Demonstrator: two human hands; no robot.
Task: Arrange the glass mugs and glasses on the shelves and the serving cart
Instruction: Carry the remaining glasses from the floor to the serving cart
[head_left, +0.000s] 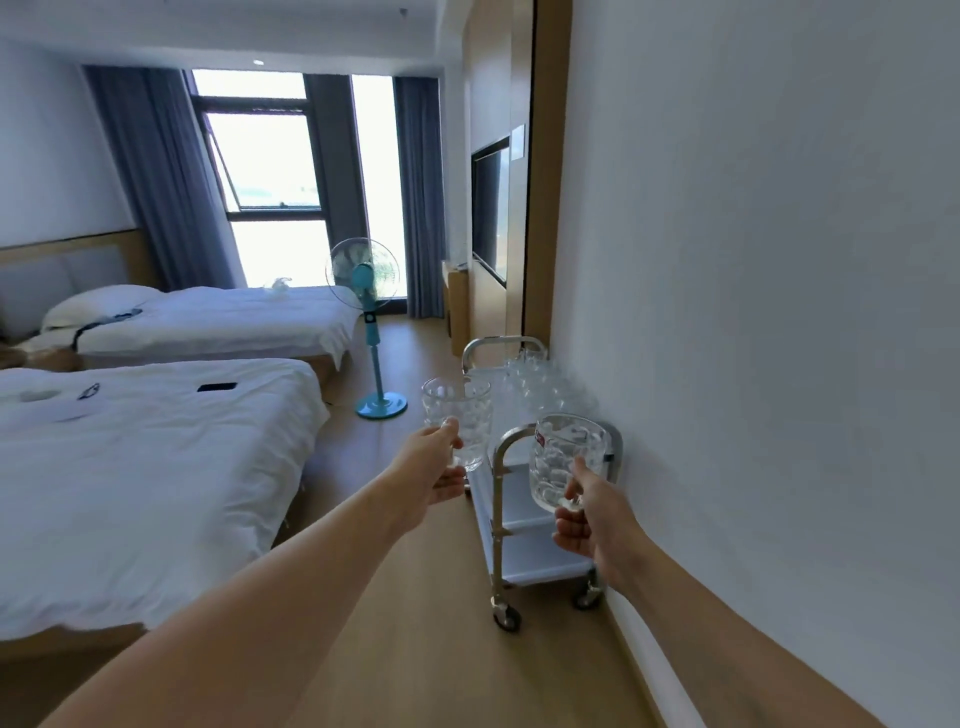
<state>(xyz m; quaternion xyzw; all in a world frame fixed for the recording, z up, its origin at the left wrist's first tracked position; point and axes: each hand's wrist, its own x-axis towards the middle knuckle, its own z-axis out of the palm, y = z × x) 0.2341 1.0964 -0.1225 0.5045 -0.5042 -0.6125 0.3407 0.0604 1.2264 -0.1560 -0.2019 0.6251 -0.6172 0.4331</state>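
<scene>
Your left hand (441, 465) grips one dimpled glass (458, 423), fingers curled round its lower part. The glass stands upright, long axis vertical, mouth up, held in the air just off the near left edge of the cart (500, 499). Your right hand (582, 514) holds one glass mug (568, 460), fingers wrapped at its base and right side; you can't tell whether they pass through a handle. The mug leans slightly left, mouth up, with a small red label near its rim. It hangs over the near end of the cart, in front of the near handle bar.

The cart is a steel trolley on castors, standing lengthwise against the white wall (753, 312) on your right. You can count three tiers, one top and two lower shelves. On the top tier, from the middle to the far end, a cluster of clear glasses (540, 382) stands upright, mouths up; they blur together, so their number can't be told. The two lower shelves show bare white surface at the near end.

To your left are two beds (156, 467) with white covers, a dark phone (217, 387) lying on the nearer one. One blue standing fan (371, 332) stands on the wood floor between the far bed and the cart.
</scene>
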